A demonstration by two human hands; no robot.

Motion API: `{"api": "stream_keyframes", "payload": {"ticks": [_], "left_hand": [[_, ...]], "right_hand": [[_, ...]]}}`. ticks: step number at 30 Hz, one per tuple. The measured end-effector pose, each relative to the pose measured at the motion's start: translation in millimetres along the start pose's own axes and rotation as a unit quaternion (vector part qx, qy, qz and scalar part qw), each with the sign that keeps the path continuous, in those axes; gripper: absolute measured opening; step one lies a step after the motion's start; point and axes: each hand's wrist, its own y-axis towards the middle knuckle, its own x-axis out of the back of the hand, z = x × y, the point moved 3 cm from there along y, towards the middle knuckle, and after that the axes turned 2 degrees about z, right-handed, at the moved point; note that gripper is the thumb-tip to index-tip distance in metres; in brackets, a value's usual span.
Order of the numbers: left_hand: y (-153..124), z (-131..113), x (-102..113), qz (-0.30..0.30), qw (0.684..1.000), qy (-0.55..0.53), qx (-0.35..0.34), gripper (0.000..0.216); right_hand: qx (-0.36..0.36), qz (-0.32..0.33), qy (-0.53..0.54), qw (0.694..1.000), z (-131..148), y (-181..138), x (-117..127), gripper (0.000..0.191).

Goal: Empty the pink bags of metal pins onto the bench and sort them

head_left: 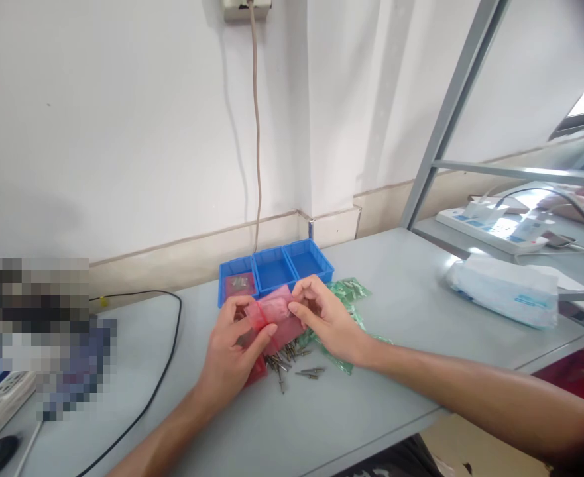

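Note:
A translucent pink plastic bag is held up between both hands over the table. My left hand pinches its left side near a red strip, thumb in front. My right hand has its thumb and fingers closed on the bag's right edge. Below the bag lies a loose pile of small metal pins or rivets, with a few more set apart to the right. Green printed bags lie beside and behind my right hand. Red plastic shows under my left hand, partly hidden.
Behind the hands stands a blue three-compartment tray; its left compartment holds a pink bag of small parts. A black cable runs down the left. On the right are a tissue pack, a metal frame post and a power strip.

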Motion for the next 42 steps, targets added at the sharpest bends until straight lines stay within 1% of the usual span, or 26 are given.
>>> {"api": "stream_keyframes", "payload": {"ticks": [2, 4, 7, 10, 12, 14, 16, 18, 20, 24, 28, 33, 36, 40, 42], "left_hand": [[-0.5, -1.5, 0.0, -0.004, 1.000, 0.000, -0.024, 0.022], [-1.7, -2.3, 0.0, -0.004, 0.999, 0.006, -0.053, 0.026], [-3.4, -1.9, 0.9, 0.006, 0.993, 0.043, -0.107, 0.024], [-4.9, 0.5, 1.2, 0.037, 0.983, 0.084, -0.157, 0.021], [-6.2, 2.9, 0.2, 0.057, 0.978, 0.088, -0.179, 0.023], [-7.7, 5.9, -1.5, 0.058, 0.977, 0.086, -0.187, 0.030], [-9.0, 9.8, -3.7, 0.040, 0.978, 0.091, -0.182, 0.040], [-9.9, 13.5, -6.4, 0.024, 0.980, 0.096, -0.173, 0.046], [-10.1, 15.8, -9.0, 0.017, 0.981, 0.098, -0.168, 0.048], [-8.9, 16.3, -10.5, 0.008, 0.984, 0.089, -0.155, 0.050], [-8.2, 16.5, -9.7, 0.021, 0.987, 0.069, -0.142, 0.046], [-7.4, 19.6, -7.4, 0.046, 0.989, 0.030, -0.138, 0.041], [-5.8, 21.4, -5.1, 0.044, 0.993, 0.012, -0.107, 0.039], [-3.5, 21.1, -3.0, 0.044, 0.998, 0.002, -0.050, 0.035], [-2.5, 19.5, -1.9, 0.030, 0.999, 0.006, -0.033, 0.031]], "right_hand": [[-0.024, -0.010, 0.050, 0.998, -1.0, 2.8, 0.3, 0.023], [-0.051, -0.017, 0.074, 0.996, -1.1, 5.3, 1.3, 0.026], [-0.083, -0.033, 0.084, 0.992, -0.8, 7.1, 3.3, 0.030], [-0.103, -0.047, 0.085, 0.990, -1.1, 6.9, 4.5, 0.031], [-0.108, -0.053, 0.080, 0.990, -1.0, 6.7, 5.0, 0.033], [-0.111, -0.056, 0.081, 0.989, -0.3, 6.7, 5.4, 0.036], [-0.112, -0.054, 0.086, 0.988, 0.8, 6.8, 5.5, 0.037], [-0.110, -0.050, 0.082, 0.989, 1.8, 6.7, 5.4, 0.031], [-0.107, -0.044, 0.064, 0.991, 1.8, 6.4, 5.4, 0.026], [-0.097, -0.038, 0.026, 0.994, -1.0, 5.6, 6.4, 0.030], [-0.082, -0.038, 0.014, 0.996, -2.4, 5.5, 7.1, 0.030], [-0.079, -0.024, 0.065, 0.995, -1.7, 4.9, 5.2, 0.028], [-0.077, -0.013, 0.075, 0.994, -0.8, 4.4, 4.8, 0.030], [-0.078, 0.000, 0.022, 0.997, -1.8, 3.4, 5.0, 0.022], [-0.069, 0.011, 0.000, 0.998, -2.7, 2.3, 4.2, 0.021]]}}
